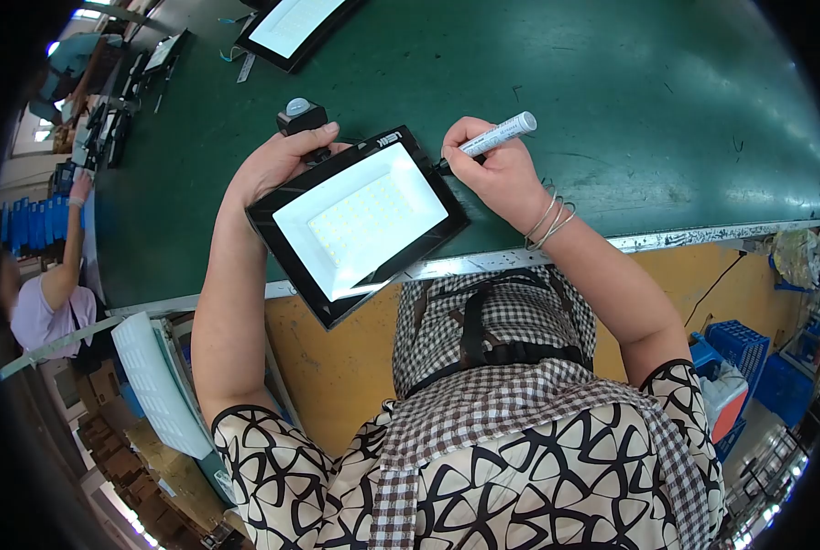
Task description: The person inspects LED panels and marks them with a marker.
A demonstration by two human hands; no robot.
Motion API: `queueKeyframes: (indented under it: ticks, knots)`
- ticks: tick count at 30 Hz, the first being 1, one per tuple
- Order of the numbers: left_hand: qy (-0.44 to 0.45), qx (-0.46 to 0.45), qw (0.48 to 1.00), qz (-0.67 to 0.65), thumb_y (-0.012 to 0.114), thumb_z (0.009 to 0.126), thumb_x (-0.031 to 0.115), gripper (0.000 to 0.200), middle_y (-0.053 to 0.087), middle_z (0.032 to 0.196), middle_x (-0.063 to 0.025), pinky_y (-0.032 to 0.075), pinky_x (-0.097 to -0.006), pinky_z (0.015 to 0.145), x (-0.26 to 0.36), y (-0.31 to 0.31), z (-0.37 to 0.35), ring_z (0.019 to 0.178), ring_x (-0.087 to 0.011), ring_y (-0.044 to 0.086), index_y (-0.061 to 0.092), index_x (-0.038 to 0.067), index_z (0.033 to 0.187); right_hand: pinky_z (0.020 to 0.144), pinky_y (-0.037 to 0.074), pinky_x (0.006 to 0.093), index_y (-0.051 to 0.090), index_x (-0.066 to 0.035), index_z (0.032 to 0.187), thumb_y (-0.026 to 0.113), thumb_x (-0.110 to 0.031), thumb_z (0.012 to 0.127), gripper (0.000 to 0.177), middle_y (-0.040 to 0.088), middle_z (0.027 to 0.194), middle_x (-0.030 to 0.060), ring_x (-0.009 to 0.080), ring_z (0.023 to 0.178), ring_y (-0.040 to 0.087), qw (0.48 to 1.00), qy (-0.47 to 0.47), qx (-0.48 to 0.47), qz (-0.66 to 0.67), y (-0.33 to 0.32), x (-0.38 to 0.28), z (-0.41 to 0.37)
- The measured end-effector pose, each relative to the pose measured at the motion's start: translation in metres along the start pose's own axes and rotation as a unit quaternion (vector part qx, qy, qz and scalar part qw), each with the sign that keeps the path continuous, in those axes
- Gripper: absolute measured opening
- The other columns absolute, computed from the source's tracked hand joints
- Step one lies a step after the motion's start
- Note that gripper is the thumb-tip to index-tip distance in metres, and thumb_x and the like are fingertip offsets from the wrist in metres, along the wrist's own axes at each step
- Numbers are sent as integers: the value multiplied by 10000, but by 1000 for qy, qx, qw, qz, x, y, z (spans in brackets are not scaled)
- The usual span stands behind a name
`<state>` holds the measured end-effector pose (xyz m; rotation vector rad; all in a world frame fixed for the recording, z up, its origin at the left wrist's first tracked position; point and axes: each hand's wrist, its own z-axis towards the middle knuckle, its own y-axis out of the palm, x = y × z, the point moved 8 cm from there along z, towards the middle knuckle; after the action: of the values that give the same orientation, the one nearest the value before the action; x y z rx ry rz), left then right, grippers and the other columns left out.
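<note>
A black-framed LED floodlight (360, 220) is tilted at the table's front edge, its white panel of yellow LEDs facing up toward me. My left hand (286, 163) is closed at its upper left side, with the thumb over a small black sensor (300, 117) that has a white dome. Part of the left fingers is hidden behind the frame. My right hand (497, 174) grips a white marker pen (499, 134) like a writing tool. Its tip points down at the floodlight's right edge; whether it touches cannot be made out.
Another floodlight (291, 27) lies at the far side of the green table (612, 110). More black lamps (108, 133) stand along the left, near a co-worker in a light top (53, 307). A white panel stack (158, 385) leans below left; blue crates (738, 357) stand at right.
</note>
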<state>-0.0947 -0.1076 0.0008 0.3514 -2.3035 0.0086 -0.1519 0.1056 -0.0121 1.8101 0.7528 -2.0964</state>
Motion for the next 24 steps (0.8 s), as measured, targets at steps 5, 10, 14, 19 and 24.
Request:
queueKeyframes:
  ticks: [5,10,14,19,24]
  knots:
    - [-4,13,1000,-5,718,791,235,288,631,823,-76,550,-271,619,-1,-2,1,695,-148,640,533,53,918,520,387,275,574,-68,770,562,-177,802,114,508,583,36,135,530,472,1000,-11,8,-13,2,-3,6]
    - [-9,13,1000,-5,725,786,231,294,630,828,-74,549,-269,612,-2,-1,-1,701,-143,636,531,57,922,526,395,287,574,-69,773,557,-186,801,122,507,578,50,157,527,480,999,-18,12,-26,4,-6,15]
    - [-1,22,1000,8,710,795,221,272,632,830,-91,548,-274,606,0,-1,-2,692,-149,635,532,42,897,536,405,302,571,-69,776,551,-197,801,132,518,588,68,187,536,496,998,-40,19,-35,7,-9,27]
    - [13,29,999,-13,675,821,192,230,637,820,-130,550,-269,571,2,4,-4,661,-156,635,538,8,839,552,395,283,558,-61,782,543,-176,819,122,507,618,40,156,568,477,997,-48,17,-53,10,-12,41]
    - [-5,0,1000,-24,706,800,208,272,618,832,-96,553,-274,624,-3,2,0,712,-152,629,524,36,907,566,425,322,567,-74,783,529,-211,812,145,545,611,80,217,565,525,996,-50,26,-75,11,-12,50]
